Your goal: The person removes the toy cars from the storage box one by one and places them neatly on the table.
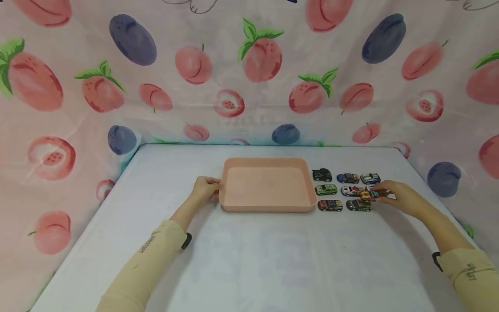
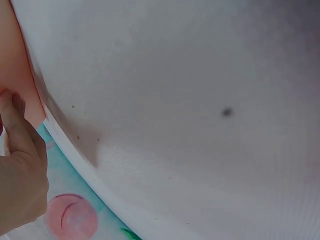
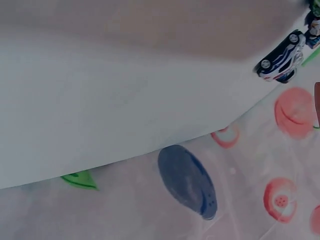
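In the head view my left hand (image 1: 205, 187) grips the left rim of a peach-coloured tray (image 1: 269, 209). The left wrist view also shows that hand (image 2: 25, 165), its fingertips at the tray's side (image 2: 17, 60). My right hand (image 1: 399, 197) holds a yellow-orange toy car (image 1: 368, 194) between thumb and fingers, over the right end of the group of toy cars. Just behind it lies a white and red toy car (image 1: 350, 191), partly overlapped. A white and blue toy car (image 1: 370, 178) sits beyond the fingers and shows in the right wrist view too.
Between tray and right hand stand a black car (image 1: 322, 175), a blue car (image 1: 348, 178), a light green car (image 1: 326, 189), a red and black car (image 1: 330, 205) and a dark green car (image 1: 359, 205). The white table (image 1: 249, 260) meets a fruit-print cloth (image 1: 249, 121) behind.
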A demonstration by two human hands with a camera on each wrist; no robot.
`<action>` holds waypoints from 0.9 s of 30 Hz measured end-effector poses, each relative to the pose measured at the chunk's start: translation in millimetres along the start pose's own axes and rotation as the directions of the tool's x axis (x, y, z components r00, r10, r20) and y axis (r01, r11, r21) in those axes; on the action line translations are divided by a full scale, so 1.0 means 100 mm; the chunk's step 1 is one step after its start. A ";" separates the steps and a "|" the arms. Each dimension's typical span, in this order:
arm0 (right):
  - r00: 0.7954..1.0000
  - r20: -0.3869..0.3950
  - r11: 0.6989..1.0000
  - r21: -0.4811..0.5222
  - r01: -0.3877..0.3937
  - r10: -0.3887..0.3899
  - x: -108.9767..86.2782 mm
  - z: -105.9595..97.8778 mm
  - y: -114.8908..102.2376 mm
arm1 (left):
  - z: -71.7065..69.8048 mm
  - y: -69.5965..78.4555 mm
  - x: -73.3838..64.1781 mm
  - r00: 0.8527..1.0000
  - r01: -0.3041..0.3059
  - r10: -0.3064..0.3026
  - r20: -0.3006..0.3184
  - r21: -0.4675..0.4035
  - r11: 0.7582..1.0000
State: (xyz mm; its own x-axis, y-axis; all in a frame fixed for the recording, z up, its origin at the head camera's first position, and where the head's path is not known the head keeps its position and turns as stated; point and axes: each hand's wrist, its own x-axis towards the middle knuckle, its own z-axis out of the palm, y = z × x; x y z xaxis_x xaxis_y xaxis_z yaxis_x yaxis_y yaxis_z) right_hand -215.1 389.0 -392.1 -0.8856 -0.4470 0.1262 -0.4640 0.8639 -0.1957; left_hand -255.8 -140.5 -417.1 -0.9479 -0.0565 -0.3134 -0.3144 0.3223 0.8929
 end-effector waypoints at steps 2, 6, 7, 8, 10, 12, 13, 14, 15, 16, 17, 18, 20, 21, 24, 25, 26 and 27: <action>1.000 -0.021 1.000 -0.025 0.015 -0.016 -0.03 0.01 0.06 | 0.00 0.00 0.01 1.000 0.005 -0.005 0.001 -0.001 1.000; 0.995 -0.083 0.996 -0.070 0.056 -0.061 -0.08 0.05 0.17 | 0.00 0.00 0.02 1.000 0.004 -0.004 -0.001 0.003 1.000; 0.994 -0.092 0.996 -0.073 0.059 -0.065 -0.10 0.06 0.20 | 0.00 0.00 0.02 1.000 0.006 -0.006 -0.003 0.004 1.000; 0.994 -0.094 0.996 -0.070 0.055 -0.062 -0.11 0.07 0.22 | 0.00 0.00 0.02 1.000 0.006 -0.006 -0.001 0.005 1.000; 0.995 -0.088 0.998 -0.056 0.038 -0.042 -0.15 0.09 0.26 | 0.00 -0.01 0.02 1.000 0.009 -0.009 -0.001 0.005 1.000; 0.997 -0.079 0.999 -0.045 0.014 -0.018 -0.18 0.11 0.30 | 0.00 -0.01 0.01 1.000 0.011 -0.011 -0.002 0.002 1.000; 0.997 -0.078 0.999 -0.040 0.007 -0.011 -0.19 0.12 0.31 | 0.00 -0.01 0.01 1.000 0.010 -0.010 -0.003 0.002 1.000; 0.997 -0.078 0.999 -0.040 0.003 -0.006 -0.20 0.13 0.32 | 0.00 -0.02 0.01 1.000 0.010 -0.010 -0.005 0.002 1.000; 0.997 -0.082 0.999 -0.047 0.009 -0.013 -0.21 0.14 0.34 | 0.00 -0.02 0.00 1.000 0.012 -0.012 -0.007 0.003 1.000; 0.996 -0.083 0.998 -0.055 0.017 -0.021 -0.22 0.15 0.35 | 0.00 -0.02 0.00 1.000 0.011 -0.011 -0.007 0.006 1.000; 0.996 -0.079 0.998 -0.065 0.024 -0.029 -0.22 0.15 0.36 | 0.00 -0.02 0.00 1.000 0.014 -0.014 -0.005 0.005 1.000; 0.996 -0.077 0.996 -0.079 0.033 -0.039 -0.22 0.16 0.37 | 0.00 -0.02 0.01 1.000 0.015 -0.015 -0.005 0.005 1.000; 0.998 -0.048 0.996 -0.080 0.035 -0.039 -0.22 0.17 0.39 | 0.00 -0.02 0.01 1.000 0.014 -0.014 -0.002 0.005 1.000; 0.999 -0.031 0.996 -0.079 0.034 -0.036 -0.22 0.17 0.39 | 0.00 -0.02 0.01 1.000 0.012 -0.012 0.000 0.005 1.000; 1.000 -0.010 0.996 -0.084 0.023 -0.024 -0.20 0.17 0.40 | 0.01 -0.01 0.01 1.000 0.004 -0.004 -0.002 0.001 1.000; 1.000 -0.004 0.997 -0.077 0.017 -0.017 -0.20 0.17 0.40 | 0.01 -0.01 0.01 1.000 0.002 -0.002 -0.001 0.004 1.000; 1.000 -0.008 0.997 -0.081 0.019 -0.020 -0.19 0.18 0.39 | 0.01 -0.01 0.01 1.000 0.004 -0.004 -0.002 0.003 1.000; 1.000 -0.016 0.996 -0.088 0.025 -0.026 -0.19 0.18 0.39 | 0.01 -0.01 0.01 1.000 0.003 -0.003 -0.003 0.004 1.000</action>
State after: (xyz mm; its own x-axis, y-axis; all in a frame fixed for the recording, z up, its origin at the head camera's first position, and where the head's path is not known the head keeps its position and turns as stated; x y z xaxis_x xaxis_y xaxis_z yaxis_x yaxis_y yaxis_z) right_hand -217.0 427.1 -419.5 -0.8726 -0.4659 0.1466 -0.4822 0.8696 -0.1064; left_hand -256.7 -139.6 -418.9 -0.9472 -0.0600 -0.3149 -0.3167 0.3257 0.8908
